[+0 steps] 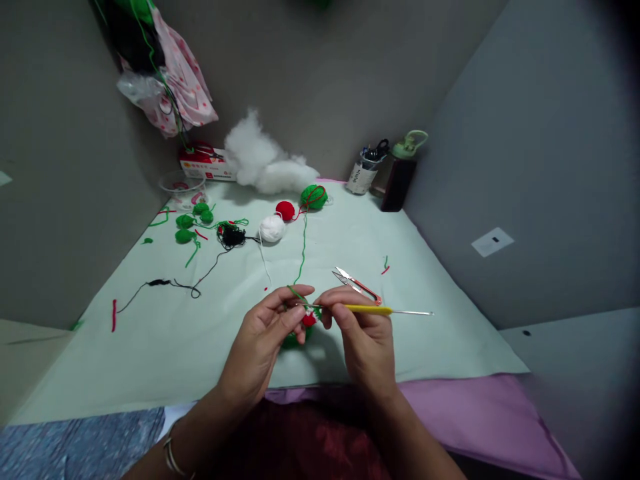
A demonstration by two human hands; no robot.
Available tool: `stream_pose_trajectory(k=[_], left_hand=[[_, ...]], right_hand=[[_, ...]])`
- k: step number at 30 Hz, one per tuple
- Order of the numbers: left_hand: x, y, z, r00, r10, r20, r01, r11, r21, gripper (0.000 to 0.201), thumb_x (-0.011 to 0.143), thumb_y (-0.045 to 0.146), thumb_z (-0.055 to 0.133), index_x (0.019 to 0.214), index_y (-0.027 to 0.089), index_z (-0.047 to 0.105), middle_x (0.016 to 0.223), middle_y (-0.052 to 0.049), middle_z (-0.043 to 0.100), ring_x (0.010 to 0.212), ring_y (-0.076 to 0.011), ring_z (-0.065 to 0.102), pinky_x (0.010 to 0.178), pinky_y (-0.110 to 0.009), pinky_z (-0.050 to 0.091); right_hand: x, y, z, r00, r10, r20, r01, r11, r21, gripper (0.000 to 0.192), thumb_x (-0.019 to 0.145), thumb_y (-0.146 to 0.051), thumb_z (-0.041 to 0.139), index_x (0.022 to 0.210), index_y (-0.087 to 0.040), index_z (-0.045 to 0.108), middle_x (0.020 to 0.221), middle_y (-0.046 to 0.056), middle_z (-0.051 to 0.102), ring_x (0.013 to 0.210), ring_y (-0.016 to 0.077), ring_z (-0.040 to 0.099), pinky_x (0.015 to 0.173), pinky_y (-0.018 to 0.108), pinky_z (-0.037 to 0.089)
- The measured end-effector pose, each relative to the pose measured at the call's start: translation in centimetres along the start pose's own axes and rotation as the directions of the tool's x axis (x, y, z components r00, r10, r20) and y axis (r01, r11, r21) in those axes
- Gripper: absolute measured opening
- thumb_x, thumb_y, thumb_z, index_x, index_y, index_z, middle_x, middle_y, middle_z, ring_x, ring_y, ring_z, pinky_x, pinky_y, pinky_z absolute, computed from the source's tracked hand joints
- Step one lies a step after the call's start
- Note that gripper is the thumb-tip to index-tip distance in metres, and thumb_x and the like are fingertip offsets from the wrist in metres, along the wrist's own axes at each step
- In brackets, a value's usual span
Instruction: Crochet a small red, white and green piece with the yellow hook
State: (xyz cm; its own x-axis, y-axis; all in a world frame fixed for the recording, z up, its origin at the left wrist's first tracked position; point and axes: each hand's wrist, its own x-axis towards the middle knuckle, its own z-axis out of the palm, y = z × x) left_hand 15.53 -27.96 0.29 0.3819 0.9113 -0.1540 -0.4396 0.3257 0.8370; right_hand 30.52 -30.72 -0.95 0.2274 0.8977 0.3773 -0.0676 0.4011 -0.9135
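Note:
My left hand [270, 327] pinches a small crochet piece [310, 319] in red, white and green, with the green yarn [303, 253] running over its fingers. That strand leads back to a green yarn ball [314, 197]. In my right hand [365, 333] is a crochet hook [370, 309] with a yellow handle; one metal end points right and the other reaches the piece. Fingers partly cover where hook and stitches meet. Something green shows below my left fingers, partly hidden. Thread snips [357, 285] with orange handles lie just beyond my right hand.
Red [285, 211] and white [272, 229] yarn balls sit mid-table, near a black yarn tangle [232, 236] and small green pieces [185, 230]. Behind are white stuffing [265, 163], a clear tub [184, 193], a pen cup [361, 176] and a bottle [400, 177]. Walls enclose the table.

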Motion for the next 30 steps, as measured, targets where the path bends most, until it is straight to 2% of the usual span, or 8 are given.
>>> stream_pose_trajectory(k=[6, 9, 15, 20, 24, 27, 28, 30], left_hand=[[0.1, 0.4, -0.1, 0.999, -0.032, 0.021, 0.031, 0.999, 0.023, 0.027, 0.084, 0.027, 0.081, 0.11, 0.018, 0.079, 0.09, -0.005, 0.066, 0.068, -0.0107, 0.055, 0.056, -0.021, 0.042], [0.1, 0.4, -0.1, 0.999, -0.05, 0.019, 0.05, 0.999, 0.017, 0.028, 0.085, 0.027, 0.08, 0.111, 0.017, 0.079, 0.087, -0.003, 0.063, 0.065, -0.0091, 0.052, 0.057, -0.021, 0.043], [-0.1, 0.0, -0.7, 1.0, 0.012, -0.01, -0.011, 0.998, 0.061, 0.024, 0.088, 0.027, 0.077, 0.111, 0.021, 0.08, 0.087, 0.0, 0.061, 0.064, -0.0077, 0.054, 0.061, -0.02, 0.046], [-0.1, -0.3, -0.9, 0.992, 0.121, -0.031, -0.112, 0.972, 0.209, 0.022, 0.091, 0.028, 0.075, 0.112, 0.024, 0.079, 0.084, 0.002, 0.063, 0.068, -0.0092, 0.061, 0.07, -0.022, 0.051], [-0.1, -0.4, -0.5, 0.978, 0.188, -0.088, -0.159, 0.952, 0.263, 0.026, 0.084, 0.022, 0.081, 0.11, 0.023, 0.08, 0.079, 0.001, 0.065, 0.071, -0.0115, 0.061, 0.07, -0.022, 0.053], [-0.3, -0.7, -0.1, 0.959, 0.234, -0.157, -0.194, 0.952, 0.235, 0.034, 0.078, 0.017, 0.085, 0.111, 0.024, 0.08, 0.081, 0.001, 0.067, 0.076, -0.0105, 0.06, 0.073, -0.018, 0.052], [-0.4, -0.8, -0.1, 0.963, 0.213, -0.163, -0.183, 0.966, 0.183, 0.038, 0.077, 0.017, 0.087, 0.114, 0.024, 0.08, 0.083, 0.001, 0.067, 0.077, -0.0102, 0.06, 0.073, -0.017, 0.052], [-0.3, -0.8, 0.0, 0.99, 0.082, -0.117, -0.081, 0.997, 0.016, 0.045, 0.078, 0.022, 0.088, 0.122, 0.023, 0.077, 0.082, 0.002, 0.065, 0.067, -0.007, 0.056, 0.065, -0.015, 0.051]], right_hand=[[0.6, -0.3, -0.3, 0.98, 0.195, 0.031, -0.196, 0.944, 0.266, 0.016, 0.098, -0.033, 0.069, 0.09, -0.023, 0.079, 0.084, 0.0, 0.071, 0.067, 0.0095, 0.064, 0.063, 0.023, 0.051], [0.8, -0.6, -0.3, 0.976, 0.213, 0.048, -0.217, 0.926, 0.308, 0.019, 0.099, -0.034, 0.067, 0.088, -0.021, 0.076, 0.084, 0.001, 0.072, 0.066, 0.0093, 0.065, 0.063, 0.022, 0.052], [0.1, -0.5, -0.6, 0.995, 0.088, 0.046, -0.093, 0.986, 0.136, 0.02, 0.105, -0.03, 0.058, 0.095, -0.022, 0.074, 0.091, 0.003, 0.074, 0.074, 0.0123, 0.068, 0.067, 0.026, 0.056], [-0.7, -1.0, -0.6, 0.988, -0.13, 0.081, 0.141, 0.979, -0.15, 0.021, 0.106, -0.017, 0.051, 0.105, -0.023, 0.072, 0.098, 0.003, 0.073, 0.082, 0.0141, 0.068, 0.074, 0.03, 0.057], [-0.9, -1.3, -0.3, 0.915, -0.338, 0.222, 0.401, 0.833, -0.381, 0.023, 0.103, -0.01, 0.05, 0.111, -0.021, 0.069, 0.1, 0.006, 0.074, 0.095, 0.0184, 0.07, 0.081, 0.033, 0.059], [-0.9, -0.7, -0.2, 0.822, -0.455, 0.341, 0.568, 0.629, -0.531, 0.025, 0.1, -0.009, 0.054, 0.118, -0.019, 0.069, 0.104, 0.01, 0.074, 0.092, 0.0193, 0.07, 0.077, 0.031, 0.06], [-0.9, -0.4, -0.2, 0.785, -0.496, 0.371, 0.615, 0.551, -0.565, 0.027, 0.099, -0.008, 0.056, 0.12, -0.017, 0.07, 0.104, 0.011, 0.073, 0.092, 0.0199, 0.07, 0.076, 0.031, 0.06], [-0.9, 0.1, -0.2, 0.73, -0.547, 0.411, 0.669, 0.445, -0.596, 0.031, 0.096, -0.007, 0.062, 0.123, -0.016, 0.072, 0.103, 0.011, 0.072, 0.095, 0.0212, 0.07, 0.077, 0.032, 0.06]])
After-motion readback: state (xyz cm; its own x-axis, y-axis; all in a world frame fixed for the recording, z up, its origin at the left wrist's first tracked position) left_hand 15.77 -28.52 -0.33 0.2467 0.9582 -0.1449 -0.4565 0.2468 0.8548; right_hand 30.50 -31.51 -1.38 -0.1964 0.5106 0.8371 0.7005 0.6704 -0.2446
